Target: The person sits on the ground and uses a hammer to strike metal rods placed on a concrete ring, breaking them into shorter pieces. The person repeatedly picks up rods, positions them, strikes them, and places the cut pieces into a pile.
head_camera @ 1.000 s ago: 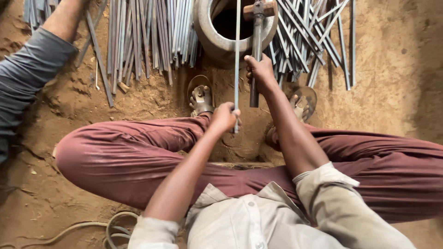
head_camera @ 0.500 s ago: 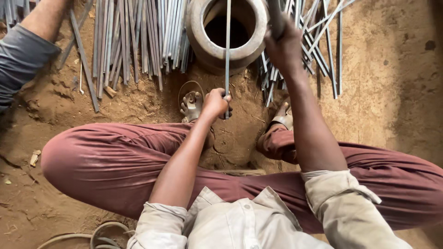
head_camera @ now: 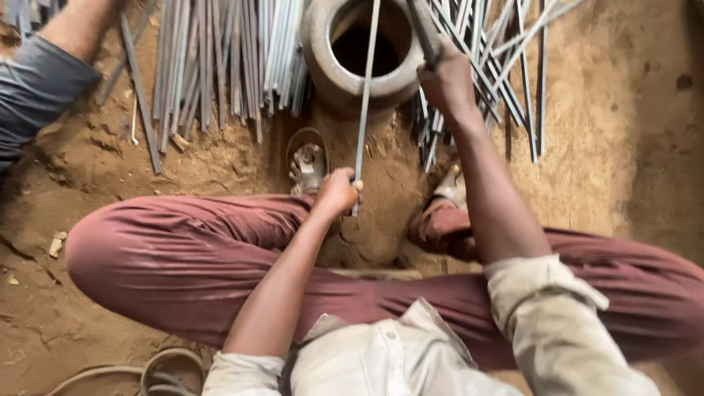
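Left hand (head_camera: 337,192) is clenched around the near end of a thin metal rod (head_camera: 364,103), with the knuckles turned up and the bare forearm stretched forward from a rolled pale sleeve (head_camera: 242,370). By this grip the rod is held nearly upright in the view, its lower tip showing just below the fist and its far length crossing the dark mouth of a round clay pot (head_camera: 323,66) sunk in the sandy ground (head_camera: 609,110). Right hand (head_camera: 446,79) is reached further out, at the right rim of the pot, and is closed on a dark tool handle (head_camera: 425,33) that slants up and away to the far edge; what the tool is cannot be told, since its end is cut off by the frame. The right arm is extended almost straight, with the wrist bent slightly inward.

The person is seated cross-legged in reddish-brown trousers (head_camera: 169,257), with a sandalled foot (head_camera: 308,165) seen just left of the fist. Loose grey rods are spread in a pile (head_camera: 220,59) to the left of the pot, and a second pile (head_camera: 499,66) is fanned out to its right, beneath the right hand. At the far left, another person's leg in a grey trouser leg (head_camera: 37,88) is seen. A coil of cable (head_camera: 158,370) lies on the ground at the near left.
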